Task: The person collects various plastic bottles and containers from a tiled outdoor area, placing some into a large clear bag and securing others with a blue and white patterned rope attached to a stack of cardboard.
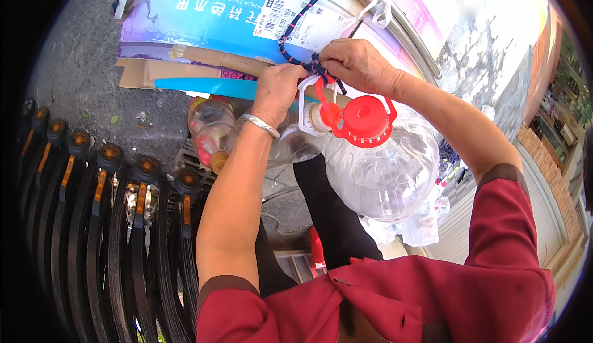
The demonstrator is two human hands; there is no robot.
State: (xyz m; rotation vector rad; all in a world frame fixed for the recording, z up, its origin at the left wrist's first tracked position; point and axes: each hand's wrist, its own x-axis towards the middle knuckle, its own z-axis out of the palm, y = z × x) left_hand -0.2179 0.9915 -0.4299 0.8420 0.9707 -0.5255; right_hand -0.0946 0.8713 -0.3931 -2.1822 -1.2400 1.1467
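Observation:
A dark blue cord with pink flecks runs over a stack of flattened cardboard boxes to a knot or loop above the bottle handles. My left hand, with a silver bracelet at its wrist, pinches the cord from the left. On the right, my right hand grips the same cord. Just below hang a large clear plastic bottle with a red cap and red handle, and a white bottle handle with a smaller cap. The cord passes at the handles; whether it goes through them is unclear.
More clear plastic bottles lie under the cardboard. A black metal fence stands at the left. Metal bars and a white tied strip are at the upper right. White plastic bags lie below the large bottle.

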